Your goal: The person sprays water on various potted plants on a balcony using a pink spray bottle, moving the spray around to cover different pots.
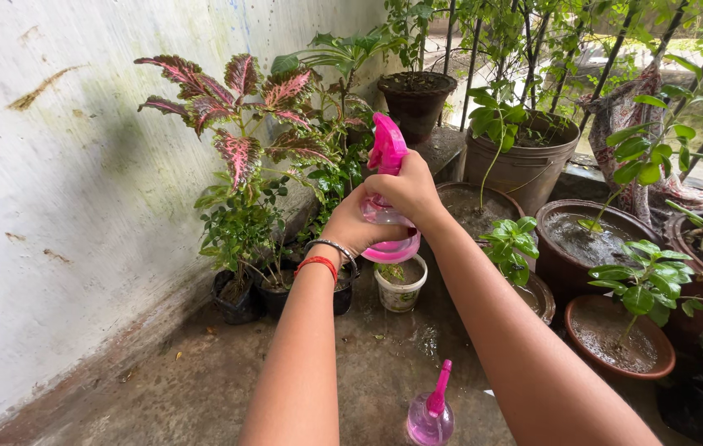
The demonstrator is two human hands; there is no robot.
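Nearest my view, a second pink spray bottle (430, 413) stands upright on the wet concrete floor (203, 380), between my two forearms and untouched. Both my arms reach forward and meet on a pink spray bottle (388, 198) held up in the air above a small white pot (401, 285). My left hand (351, 227), with a red thread and a metal bangle (328, 252) at the wrist, is wrapped around the bottle's lower body, fingers fully closed on it. My right hand (409, 192) is closed over the upper part, just below the bright pink trigger head, which sticks up above my knuckles. Beyond the bottle stands a pink-and-green leafed plant (240, 116) against the stained white wall (54, 206). To the right sit several brown clay pots (615, 347) holding small green plants, and a grey pot (525, 161) stands by the railing.
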